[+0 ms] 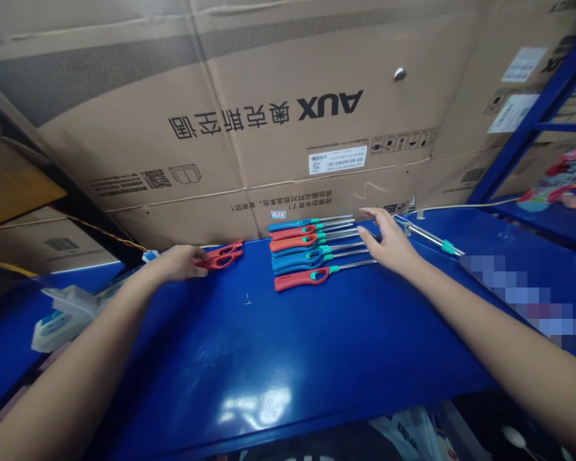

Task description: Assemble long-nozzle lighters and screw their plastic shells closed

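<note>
Pinching red plastic looped handles [224, 257] in the left hand [182, 263] near the glossy blue shelf's [230, 346] back edge; holding the right hand [389, 242] spread beside multicoloured, metal-rodded plastic lighters [297, 242]. Probably light, stiff, slick; best gripped on the plastic.

Around the row of gas lighters [295, 258]

The row lies on the shelf [230, 358]. Behind the row are a price label [278, 215] and the AUX air-conditioner carton [249, 77]. On the left of the row are looped plastic handles [213, 262], with the left hand [182, 263] on them; farther left is the power strip [52, 331]. The right hand [391, 243] is at the row's right end.
</note>
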The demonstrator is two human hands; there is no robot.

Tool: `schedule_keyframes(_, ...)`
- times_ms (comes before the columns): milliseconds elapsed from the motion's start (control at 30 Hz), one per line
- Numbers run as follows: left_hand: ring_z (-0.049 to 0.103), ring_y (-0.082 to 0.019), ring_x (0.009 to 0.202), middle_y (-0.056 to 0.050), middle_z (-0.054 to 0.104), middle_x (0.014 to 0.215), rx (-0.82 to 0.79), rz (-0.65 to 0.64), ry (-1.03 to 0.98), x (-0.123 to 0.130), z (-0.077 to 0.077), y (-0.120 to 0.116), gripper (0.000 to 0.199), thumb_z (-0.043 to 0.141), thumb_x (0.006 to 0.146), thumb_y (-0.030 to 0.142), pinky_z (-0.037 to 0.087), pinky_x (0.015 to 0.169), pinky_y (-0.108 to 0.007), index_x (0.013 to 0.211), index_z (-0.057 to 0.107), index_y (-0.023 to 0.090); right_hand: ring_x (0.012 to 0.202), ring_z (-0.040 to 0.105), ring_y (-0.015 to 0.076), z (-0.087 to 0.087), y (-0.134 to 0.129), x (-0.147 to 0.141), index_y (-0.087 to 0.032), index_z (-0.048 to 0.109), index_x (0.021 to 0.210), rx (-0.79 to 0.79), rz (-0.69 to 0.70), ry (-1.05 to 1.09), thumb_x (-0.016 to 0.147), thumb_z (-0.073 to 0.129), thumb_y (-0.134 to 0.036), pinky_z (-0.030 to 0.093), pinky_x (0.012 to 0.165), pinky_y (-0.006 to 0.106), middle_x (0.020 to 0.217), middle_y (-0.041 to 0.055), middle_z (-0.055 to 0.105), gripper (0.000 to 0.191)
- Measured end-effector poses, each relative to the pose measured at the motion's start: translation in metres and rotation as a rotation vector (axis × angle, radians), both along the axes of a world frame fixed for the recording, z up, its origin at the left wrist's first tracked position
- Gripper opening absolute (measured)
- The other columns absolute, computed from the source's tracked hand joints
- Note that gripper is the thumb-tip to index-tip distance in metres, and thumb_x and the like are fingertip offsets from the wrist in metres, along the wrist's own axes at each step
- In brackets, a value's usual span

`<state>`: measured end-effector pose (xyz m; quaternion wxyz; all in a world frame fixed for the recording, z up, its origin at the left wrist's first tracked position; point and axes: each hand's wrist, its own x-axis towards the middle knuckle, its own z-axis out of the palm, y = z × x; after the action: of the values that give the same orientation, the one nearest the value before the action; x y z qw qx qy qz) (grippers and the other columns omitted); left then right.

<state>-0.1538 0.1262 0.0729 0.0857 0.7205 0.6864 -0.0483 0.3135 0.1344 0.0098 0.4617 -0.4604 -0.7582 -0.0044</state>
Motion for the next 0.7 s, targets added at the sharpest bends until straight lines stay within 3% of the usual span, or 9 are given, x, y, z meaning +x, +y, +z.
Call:
schedule_keyframes(100,0.071,-0.025,0.086,-0.004,0.077,0.094,0.031,-0.007,-0.07,0.006,0.023,-0.018,0.036,0.062,0.083,0.03,0.054,0.078,-0.031,0.114,0.073,0.015,0.124,0.057,0.0305,0.007,-0.01,-0.008,-0.021,0.054,0.13,-0.017,0.049,0.009,0.096,0.05,-0.038,0.044,0.11,0.053,0.129,0.0162,0.061,0.038)
schedule_keyframes(167,0.07,-0.023,0.084,-0.002,0.077,0.095,0.008,-0.052,-0.137,0.018,0.036,-0.035,0.038,0.064,0.082,0.038,0.054,0.076,-0.029,0.113,0.074,0.019,0.121,0.058,0.0295,0.011,-0.019,-0.015,-0.023,0.057,0.127,-0.049,0.141,0.029,0.096,0.053,-0.037,0.048,0.104,0.05,0.127,0.0139,0.061,0.035)
schedule_keyframes(200,0.07,-0.023,0.085,0.0,0.078,0.095,-0.018,-0.094,-0.183,0.028,0.04,-0.045,0.037,0.065,0.081,0.042,0.055,0.074,-0.028,0.112,0.075,0.023,0.116,0.06,0.0283,0.014,-0.025,-0.019,-0.024,0.059,0.124,-0.083,0.221,0.039,0.095,0.056,-0.037,0.052,0.098,0.047,0.125,0.0127,0.061,0.032)
schedule_keyframes(267,0.071,-0.023,0.091,-0.001,0.077,0.103,-0.014,-0.307,-0.349,0.055,0.039,-0.066,0.033,0.069,0.08,0.045,0.056,0.078,-0.03,0.107,0.076,0.029,0.103,0.062,0.0233,0.018,-0.036,-0.027,-0.025,0.063,0.118,-0.202,0.441,0.03,0.094,0.062,-0.038,0.055,0.085,0.039,0.12,0.0097,0.061,0.027)
schedule_keyframes(333,0.07,-0.021,0.094,-0.001,0.075,0.109,-0.076,-0.482,-0.428,0.09,0.025,-0.089,0.03,0.068,0.086,0.041,0.056,0.083,-0.03,0.113,0.075,0.031,0.092,0.062,0.0177,0.02,-0.048,-0.035,-0.025,0.064,0.116,-0.334,0.666,-0.029,0.09,0.07,-0.039,0.054,0.077,0.032,0.116,0.0073,0.06,0.031)
schedule_keyframes(433,0.067,-0.023,0.106,-0.007,0.071,0.116,-0.008,-0.558,-0.494,0.138,-0.015,-0.115,0.033,0.056,0.097,0.032,0.055,0.095,-0.036,0.126,0.069,0.025,0.089,0.058,0.0148,0.021,-0.061,-0.044,-0.022,0.067,0.111,-0.453,0.852,-0.164,0.078,0.083,-0.042,0.052,0.08,0.029,0.112,0.0051,0.056,0.042)
schedule_keyframes(567,0.062,-0.025,0.116,-0.013,0.065,0.124,0.157,-0.588,-0.541,0.165,-0.067,-0.122,0.04,0.056,0.098,0.026,0.052,0.104,-0.041,0.137,0.059,0.017,0.08,0.055,0.0127,0.015,-0.064,-0.047,-0.018,0.071,0.088,-0.555,0.874,-0.392,0.082,0.08,-0.037,0.047,0.073,0.025,0.093,0.0015,0.054,0.022)
schedule_keyframes(700,0.062,-0.024,0.118,-0.011,0.063,0.127,0.287,-0.545,-0.666,0.159,-0.089,-0.113,0.046,0.06,0.097,0.028,0.053,0.104,-0.041,0.142,0.053,0.021,0.071,0.053,0.0113,0.01,-0.058,-0.042,-0.017,0.073,0.084,-0.591,0.839,-0.397,0.089,0.073,-0.034,0.044,0.065,0.024,0.08,0.0002,0.056,0.018)
